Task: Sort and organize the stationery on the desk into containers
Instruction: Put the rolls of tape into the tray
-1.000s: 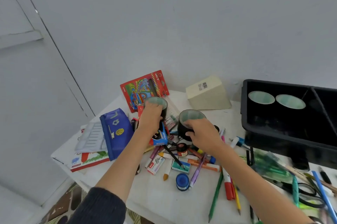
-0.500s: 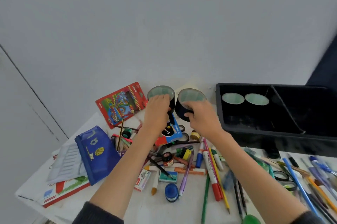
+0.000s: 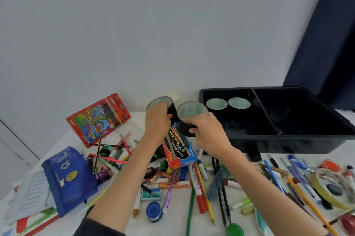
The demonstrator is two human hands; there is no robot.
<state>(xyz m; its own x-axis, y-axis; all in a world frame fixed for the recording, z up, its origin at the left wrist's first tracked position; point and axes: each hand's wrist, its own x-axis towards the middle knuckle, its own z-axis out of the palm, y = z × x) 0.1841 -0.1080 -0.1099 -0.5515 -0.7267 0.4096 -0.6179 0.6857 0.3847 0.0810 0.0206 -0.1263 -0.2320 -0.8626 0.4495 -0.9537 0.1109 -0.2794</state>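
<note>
**Black rolls (image 3: 192,110) aloft, one per hand**

Left roll (image 3: 172,109) is in the left hand (image 3: 157,120), grip curled over its pale green top. Right roll (image 3: 186,130) is in the right hand (image 3: 208,132), grip pinching its side. Both hang side by side above the cluttered tabletop (image 3: 172,228), near the black tray (image 3: 288,140). Two matching rolls (image 3: 216,103) sit in its left compartment.

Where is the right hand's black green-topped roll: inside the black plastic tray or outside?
Outside: right hand holds the roll beside the tray.
</note>
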